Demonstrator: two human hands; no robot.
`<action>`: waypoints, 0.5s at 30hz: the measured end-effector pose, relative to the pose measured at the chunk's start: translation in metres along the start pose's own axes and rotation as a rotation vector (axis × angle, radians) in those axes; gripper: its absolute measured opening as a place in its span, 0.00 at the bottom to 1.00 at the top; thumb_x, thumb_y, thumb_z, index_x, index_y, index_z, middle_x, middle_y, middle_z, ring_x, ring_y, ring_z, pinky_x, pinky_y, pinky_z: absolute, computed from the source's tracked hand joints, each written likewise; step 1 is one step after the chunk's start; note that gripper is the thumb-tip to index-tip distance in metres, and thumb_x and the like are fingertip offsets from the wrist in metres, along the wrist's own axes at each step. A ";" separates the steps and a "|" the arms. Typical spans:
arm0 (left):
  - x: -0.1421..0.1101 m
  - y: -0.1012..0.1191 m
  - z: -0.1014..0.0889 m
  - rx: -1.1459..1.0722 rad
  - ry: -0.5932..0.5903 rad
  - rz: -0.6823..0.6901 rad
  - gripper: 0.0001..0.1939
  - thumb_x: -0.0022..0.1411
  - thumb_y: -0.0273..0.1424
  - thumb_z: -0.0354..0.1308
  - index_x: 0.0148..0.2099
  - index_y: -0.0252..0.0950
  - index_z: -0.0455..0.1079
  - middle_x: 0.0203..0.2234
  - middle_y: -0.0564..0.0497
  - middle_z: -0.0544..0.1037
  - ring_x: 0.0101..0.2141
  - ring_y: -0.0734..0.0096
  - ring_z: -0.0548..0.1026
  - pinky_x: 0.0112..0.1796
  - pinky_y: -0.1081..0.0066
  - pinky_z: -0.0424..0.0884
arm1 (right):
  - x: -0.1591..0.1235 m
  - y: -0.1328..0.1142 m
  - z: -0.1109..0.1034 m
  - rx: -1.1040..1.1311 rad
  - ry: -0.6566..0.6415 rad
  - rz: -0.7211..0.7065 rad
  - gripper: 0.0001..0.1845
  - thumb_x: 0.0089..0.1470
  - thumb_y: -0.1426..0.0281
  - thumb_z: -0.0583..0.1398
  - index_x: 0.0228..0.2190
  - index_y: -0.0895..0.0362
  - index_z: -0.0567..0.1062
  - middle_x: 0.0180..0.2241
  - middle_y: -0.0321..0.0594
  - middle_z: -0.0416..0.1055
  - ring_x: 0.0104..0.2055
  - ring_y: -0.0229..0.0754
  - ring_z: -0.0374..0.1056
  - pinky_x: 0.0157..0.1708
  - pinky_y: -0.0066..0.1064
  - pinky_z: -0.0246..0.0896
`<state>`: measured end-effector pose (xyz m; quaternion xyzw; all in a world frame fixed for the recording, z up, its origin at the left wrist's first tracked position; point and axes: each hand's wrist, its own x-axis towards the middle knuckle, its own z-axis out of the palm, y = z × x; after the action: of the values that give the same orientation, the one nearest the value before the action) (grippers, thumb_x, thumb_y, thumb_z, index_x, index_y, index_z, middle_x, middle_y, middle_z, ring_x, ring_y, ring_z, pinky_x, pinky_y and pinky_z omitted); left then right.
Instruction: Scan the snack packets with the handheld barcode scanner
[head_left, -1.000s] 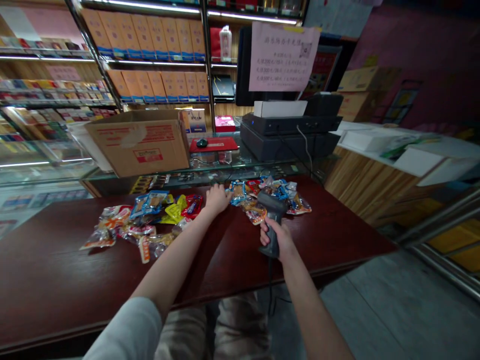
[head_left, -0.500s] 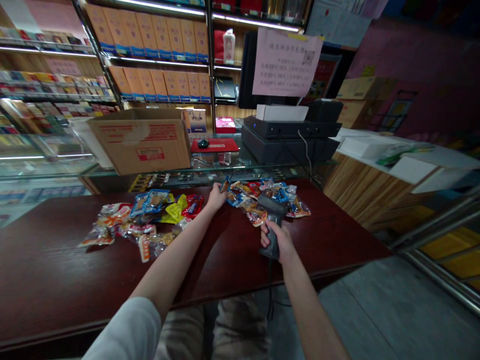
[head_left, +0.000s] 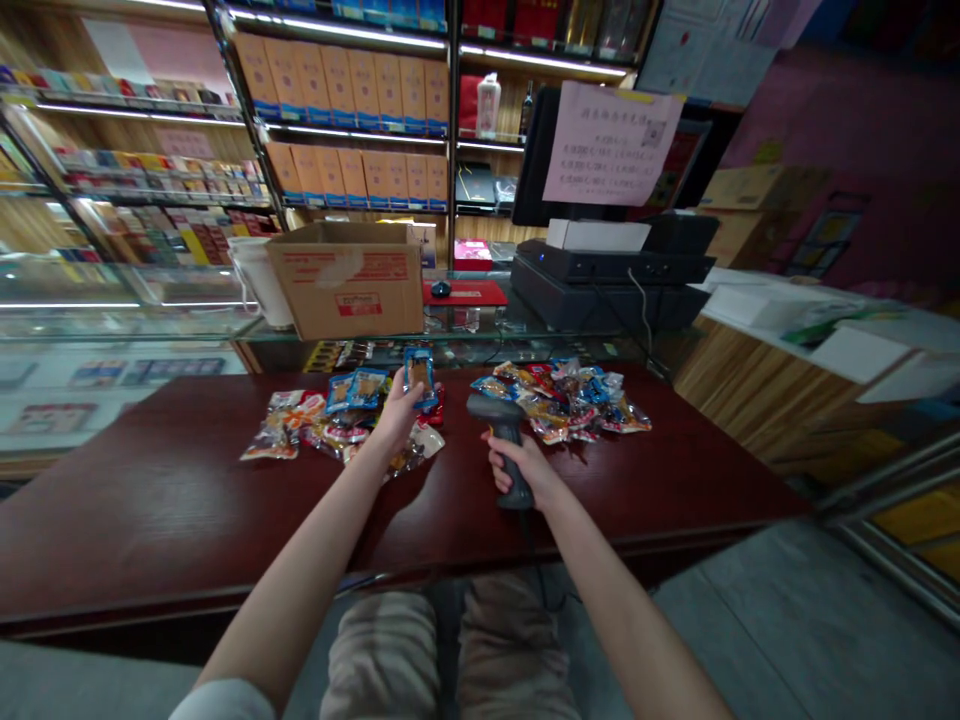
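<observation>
My left hand [head_left: 396, 418] holds up a small blue-edged snack packet [head_left: 420, 377] by its lower end, above the counter. My right hand [head_left: 523, 468] grips the handle of a black corded handheld barcode scanner [head_left: 505, 437], whose head points up and to the left, towards the packet. The two are a short way apart. Loose vacuum-sealed snack packets lie in two heaps on the dark red wooden counter [head_left: 150, 500]. The left heap [head_left: 315, 430] lies under and beside my left hand, and the right heap [head_left: 562, 405] lies just beyond the scanner.
A cardboard box [head_left: 345, 282] stands on the glass display case [head_left: 465, 345] behind the counter, near a red mat with a computer mouse [head_left: 461, 292]. A black till unit [head_left: 607, 280] stands to the right. Stocked shelves [head_left: 345, 130] rise behind.
My left hand has lifted the blue packet off the heap and turned it upright. The scanner has shifted slightly left, and the whole view has shifted as my head moved.
</observation>
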<state>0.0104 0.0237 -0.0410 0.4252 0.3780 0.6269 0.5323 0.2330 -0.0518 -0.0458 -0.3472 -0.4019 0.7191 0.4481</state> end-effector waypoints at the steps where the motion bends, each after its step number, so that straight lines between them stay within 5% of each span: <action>1: -0.002 0.000 -0.002 -0.006 0.000 0.005 0.28 0.56 0.38 0.65 0.57 0.43 0.62 0.51 0.47 0.77 0.48 0.63 0.79 0.47 0.63 0.75 | 0.004 0.003 0.009 -0.002 -0.014 0.007 0.25 0.40 0.58 0.73 0.36 0.57 0.71 0.16 0.23 0.63 0.11 0.29 0.54 0.11 0.23 0.50; 6: -0.012 0.002 -0.010 -0.033 0.008 0.006 0.29 0.58 0.37 0.64 0.59 0.42 0.62 0.51 0.46 0.78 0.48 0.62 0.79 0.48 0.62 0.74 | 0.018 0.014 0.034 0.001 -0.042 0.042 0.26 0.39 0.58 0.73 0.34 0.56 0.69 0.16 0.23 0.63 0.11 0.29 0.54 0.11 0.23 0.50; 15: -0.012 0.000 -0.013 0.199 0.094 0.047 0.26 0.60 0.38 0.60 0.60 0.42 0.66 0.54 0.46 0.76 0.56 0.61 0.72 0.54 0.63 0.70 | 0.021 0.021 0.029 0.042 -0.083 0.066 0.24 0.40 0.58 0.72 0.31 0.55 0.67 0.15 0.22 0.61 0.11 0.28 0.52 0.10 0.23 0.49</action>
<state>-0.0011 0.0119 -0.0477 0.4550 0.4526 0.6178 0.4543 0.1931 -0.0457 -0.0549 -0.3206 -0.3932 0.7556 0.4143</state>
